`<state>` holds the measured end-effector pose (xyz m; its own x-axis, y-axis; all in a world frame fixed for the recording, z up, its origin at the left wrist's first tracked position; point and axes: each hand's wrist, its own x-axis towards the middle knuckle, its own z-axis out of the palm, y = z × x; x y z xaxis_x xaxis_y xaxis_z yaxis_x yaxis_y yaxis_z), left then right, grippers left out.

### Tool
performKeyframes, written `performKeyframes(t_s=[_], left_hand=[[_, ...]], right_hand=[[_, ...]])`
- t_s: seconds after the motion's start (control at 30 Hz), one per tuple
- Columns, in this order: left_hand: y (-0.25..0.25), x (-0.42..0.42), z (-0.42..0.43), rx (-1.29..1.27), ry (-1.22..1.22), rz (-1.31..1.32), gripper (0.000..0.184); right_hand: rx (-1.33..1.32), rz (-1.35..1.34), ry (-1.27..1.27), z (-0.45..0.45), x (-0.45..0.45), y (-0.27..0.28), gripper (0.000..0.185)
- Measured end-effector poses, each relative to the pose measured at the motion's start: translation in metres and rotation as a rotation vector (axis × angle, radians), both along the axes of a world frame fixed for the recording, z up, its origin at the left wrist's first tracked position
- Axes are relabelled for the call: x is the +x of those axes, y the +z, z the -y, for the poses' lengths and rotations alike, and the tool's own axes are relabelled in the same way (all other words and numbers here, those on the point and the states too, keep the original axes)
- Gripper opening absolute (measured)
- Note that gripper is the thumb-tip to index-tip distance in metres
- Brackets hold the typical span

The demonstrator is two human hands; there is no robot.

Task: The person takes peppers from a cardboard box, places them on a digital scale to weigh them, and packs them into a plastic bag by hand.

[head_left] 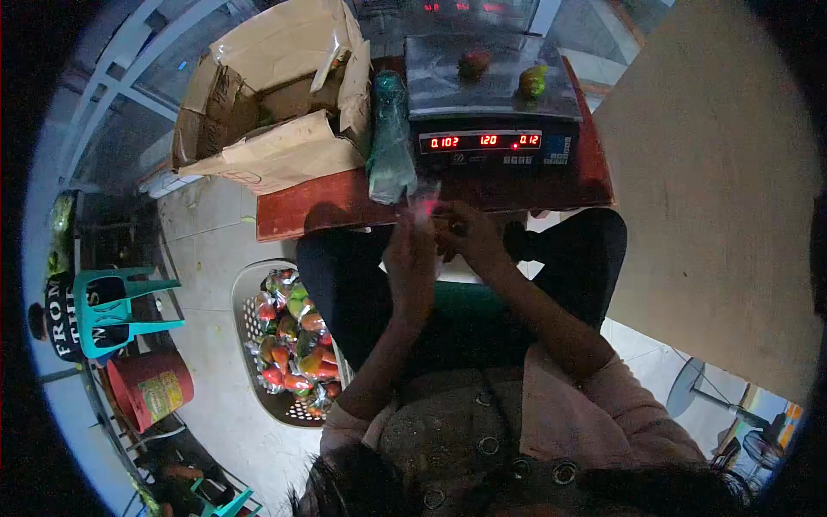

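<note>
Close together above my lap, my left hand (412,254) and my right hand (471,234) meet in front of the table's edge. A small clear plastic bag (426,200) sticks up from between them, with a pinkish-red glint on it. My left hand is closed on the bag, and the fingers of my right hand are curled against it; dim light hides what is inside. Just beyond lies a bundle of clear plastic bags (391,142). On the scale (495,99), a dark reddish fruit (474,63) and a yellow-green one (532,82) rest apart.
An open cardboard box (284,155) stands left on the red table (319,200). On the floor, a perforated basket (247,297) holds several wrapped red and green pieces of produce. Further left are a teal stool (129,314) and a red bucket (146,388). A wooden board (706,189) is at right.
</note>
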<state>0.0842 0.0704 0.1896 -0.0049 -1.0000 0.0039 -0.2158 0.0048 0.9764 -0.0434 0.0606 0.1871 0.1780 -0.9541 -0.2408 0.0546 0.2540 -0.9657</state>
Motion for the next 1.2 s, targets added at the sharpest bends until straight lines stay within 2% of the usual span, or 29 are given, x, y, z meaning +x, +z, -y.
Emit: performKeyframes(t_s=[0.03, 0.1, 0.13, 0.17, 0.23, 0.33, 0.4, 0.43, 0.47, 0.53, 0.6, 0.63, 0.73, 0.8, 0.9, 0.93, 1.0, 1.07, 1.13, 1.2], left_hand=[[-0.003, -0.003, -0.007, -0.023, -0.005, 0.057, 0.031], [-0.011, -0.006, -0.017, -0.065, -0.017, 0.170, 0.036], [-0.012, -0.008, -0.019, -0.031, -0.014, 0.156, 0.032], [-0.012, -0.009, -0.020, 0.003, -0.009, 0.143, 0.031], [-0.012, -0.006, -0.019, 0.031, 0.004, 0.062, 0.031], [-0.007, -0.004, -0.016, 0.035, 0.032, -0.114, 0.033], [0.001, -0.006, -0.018, 0.065, 0.057, -0.184, 0.035], [-0.010, -0.004, -0.020, -0.017, 0.038, -0.030, 0.032], [-0.029, -0.002, -0.022, -0.100, 0.018, 0.126, 0.030], [-0.021, 0.000, -0.020, -0.062, 0.005, 0.164, 0.030], [-0.004, 0.000, -0.021, 0.178, 0.018, -0.076, 0.030], [-0.008, 0.000, -0.023, 0.199, 0.016, -0.100, 0.031], [-0.018, -0.002, -0.026, 0.204, 0.049, -0.155, 0.034], [-0.018, -0.004, -0.022, 0.139, 0.131, -0.167, 0.033], [-0.024, 0.005, -0.006, -0.135, 0.158, -0.075, 0.039], [-0.021, 0.008, -0.006, -0.091, 0.141, -0.099, 0.038], [-0.011, 0.014, -0.006, -0.004, 0.107, -0.147, 0.035], [-0.025, 0.012, -0.012, -0.003, 0.151, -0.198, 0.032], [-0.024, 0.014, -0.014, 0.040, 0.172, -0.237, 0.029], [-0.018, 0.019, -0.011, 0.120, 0.179, -0.265, 0.026]], right_hand=[[0.159, 0.146, 0.003, -0.001, -0.001, -0.015, 0.036], [0.118, 0.266, -0.022, -0.005, 0.001, -0.035, 0.033], [0.099, 0.325, -0.033, -0.009, 0.002, -0.039, 0.031], [0.036, 0.120, 0.009, -0.014, 0.000, -0.043, 0.030], [-0.092, -0.287, 0.096, -0.019, 0.003, -0.016, 0.029], [-0.021, -0.252, -0.113, -0.021, 0.012, -0.034, 0.029], [-0.251, -0.420, -0.134, -0.026, 0.021, -0.032, 0.029], [-0.367, -0.502, -0.142, -0.027, 0.024, -0.028, 0.029], [-0.340, -0.480, -0.085, -0.027, 0.024, -0.037, 0.030], [-0.292, -0.434, 0.033, -0.018, 0.024, -0.051, 0.030], [-0.265, -0.668, 0.199, -0.010, 0.019, -0.046, 0.027], [-0.252, -0.784, 0.282, -0.005, 0.019, -0.040, 0.025], [-0.328, -0.806, 0.291, 0.008, 0.021, -0.060, 0.027], [-0.455, -0.705, 0.227, 0.007, 0.029, -0.062, 0.028], [-0.335, -0.572, 0.153, 0.005, 0.036, -0.068, 0.030], [-0.245, -0.533, 0.131, 0.004, 0.037, -0.072, 0.030], [-0.216, -0.582, 0.235, 0.001, 0.037, -0.075, 0.027], [-0.270, -0.665, 0.331, 0.003, 0.034, -0.073, 0.025], [-0.406, -0.777, 0.409, 0.006, 0.028, -0.067, 0.025], [-0.536, -0.900, 0.366, 0.005, 0.029, -0.065, 0.023]])
